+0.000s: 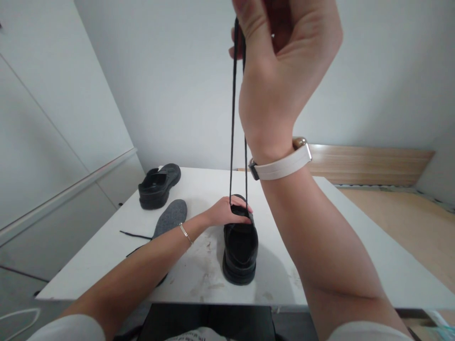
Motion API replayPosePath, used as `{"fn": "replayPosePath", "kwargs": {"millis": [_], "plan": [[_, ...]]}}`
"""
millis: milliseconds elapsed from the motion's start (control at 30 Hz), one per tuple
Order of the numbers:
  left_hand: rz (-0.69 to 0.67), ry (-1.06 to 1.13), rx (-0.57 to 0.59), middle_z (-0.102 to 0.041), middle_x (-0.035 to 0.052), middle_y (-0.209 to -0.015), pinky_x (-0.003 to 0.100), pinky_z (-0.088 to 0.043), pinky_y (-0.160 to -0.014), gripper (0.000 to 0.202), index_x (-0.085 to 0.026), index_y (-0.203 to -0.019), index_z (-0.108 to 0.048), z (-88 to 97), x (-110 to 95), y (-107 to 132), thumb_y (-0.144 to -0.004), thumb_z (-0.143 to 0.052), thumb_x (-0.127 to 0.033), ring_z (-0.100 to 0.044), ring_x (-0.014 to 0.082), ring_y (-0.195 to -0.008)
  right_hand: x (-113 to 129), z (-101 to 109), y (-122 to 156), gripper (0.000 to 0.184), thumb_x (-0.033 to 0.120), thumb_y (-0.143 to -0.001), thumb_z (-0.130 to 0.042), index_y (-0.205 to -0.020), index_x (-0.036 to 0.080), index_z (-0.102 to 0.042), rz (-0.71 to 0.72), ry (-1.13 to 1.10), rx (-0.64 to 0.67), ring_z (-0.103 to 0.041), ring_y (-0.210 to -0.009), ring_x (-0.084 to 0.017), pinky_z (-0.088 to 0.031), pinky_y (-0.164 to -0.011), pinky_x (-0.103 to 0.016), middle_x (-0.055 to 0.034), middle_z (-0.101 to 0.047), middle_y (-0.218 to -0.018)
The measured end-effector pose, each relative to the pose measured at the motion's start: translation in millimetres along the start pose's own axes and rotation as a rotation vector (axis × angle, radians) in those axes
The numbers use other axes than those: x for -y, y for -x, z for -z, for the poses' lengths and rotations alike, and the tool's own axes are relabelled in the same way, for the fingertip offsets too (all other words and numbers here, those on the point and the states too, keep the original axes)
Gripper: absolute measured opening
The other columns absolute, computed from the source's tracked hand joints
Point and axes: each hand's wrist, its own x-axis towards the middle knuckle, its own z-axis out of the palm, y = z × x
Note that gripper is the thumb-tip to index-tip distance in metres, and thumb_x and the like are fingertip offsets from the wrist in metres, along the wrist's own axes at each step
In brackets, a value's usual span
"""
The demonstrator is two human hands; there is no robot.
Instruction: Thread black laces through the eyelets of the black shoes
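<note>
A black shoe [240, 255] stands on the white table with its heel towards me. My left hand [232, 211] grips it across the upper, near the eyelets. Two strands of black shoelace [232, 118] rise taut from the shoe. High above it, my right hand [273, 42] is closed on the upper end of the laces, partly cut off by the frame's top edge. Left of the shoe lies a grey insole [171, 218], partly covered by my left forearm, with a loose black lace [137, 235] beside it.
A second black shoe [158, 184] sits at the table's back left corner. The white table [199, 289] has brownish dirt smudges near its front edge. A pale wall rises behind it, white cabinet doors [46, 142] stand at left, and a wooden board [369, 166] is at right.
</note>
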Motion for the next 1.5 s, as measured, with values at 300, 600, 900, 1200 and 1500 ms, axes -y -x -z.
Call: {"fn": "replayPosePath", "kwargs": {"millis": [300, 600, 900, 1200, 1500], "plan": [[-0.277, -0.08, -0.625, -0.066, 0.0069, -0.105, 0.036, -0.052, -0.087, 0.052, -0.022, -0.113, -0.061, 36.8, -71, -8, -0.073, -0.085, -0.045, -0.063, 0.0199, -0.095, 1, 22, 23, 0.022, 0.006, -0.091, -0.061, -0.079, 0.022, -0.052, 0.211, 0.1, -0.318, -0.056, -0.081, -0.005, -0.05, -0.078, -0.014, 0.0017, -0.052, -0.083], [-0.646, -0.28, -0.749, -0.061, -0.004, -0.07, 0.027, -0.052, -0.065, 0.013, -0.018, -0.082, -0.07, 66.1, -197, -44, -0.086, -0.074, -0.029, -0.065, 0.0118, -0.069, 19, 23, 41, 0.012, 0.015, -0.094, -0.058, -0.083, 0.021, -0.055, 0.158, 0.203, -0.165, -0.06, -0.09, -0.008, -0.051, -0.089, -0.019, 0.0035, -0.054, -0.091], [-0.327, 0.094, -0.55, -0.063, -0.0043, -0.075, 0.03, -0.053, -0.071, 0.023, -0.008, -0.088, -0.071, 77.4, -211, -40, -0.098, -0.051, -0.014, -0.074, 0.0182, -0.083, -2, 37, 41, 0.02, 0.01, -0.102, -0.04, -0.086, 0.021, -0.042, -0.22, -0.47, -0.259, -0.065, -0.077, -0.005, -0.056, -0.078, -0.023, 0.0026, -0.059, -0.085], [-0.039, 0.379, -0.953, -0.043, -0.0058, -0.056, 0.013, -0.023, -0.039, 0.015, -0.017, -0.082, -0.063, 150.1, -133, -16, -0.095, -0.063, -0.024, -0.044, 0.0034, -0.041, -74, 148, 92, 0.009, 0.025, -0.086, -0.069, -0.081, 0.021, -0.063, -0.186, -0.104, -0.554, -0.029, -0.041, -0.004, -0.014, -0.036, -0.022, 0.0045, -0.05, -0.061], [0.03, 0.292, -1.178, -0.04, -0.0062, -0.046, 0.019, -0.013, -0.038, 0.019, -0.017, -0.073, -0.062, 169.0, -32, 74, -0.089, -0.064, -0.025, -0.021, 0.0059, -0.039, -135, 218, 208, 0.019, 0.034, -0.067, -0.082, -0.067, 0.026, -0.064, -0.476, 0.206, -0.838, -0.036, -0.042, -0.012, -0.017, -0.038, -0.029, 0.0004, -0.052, -0.056]]}}
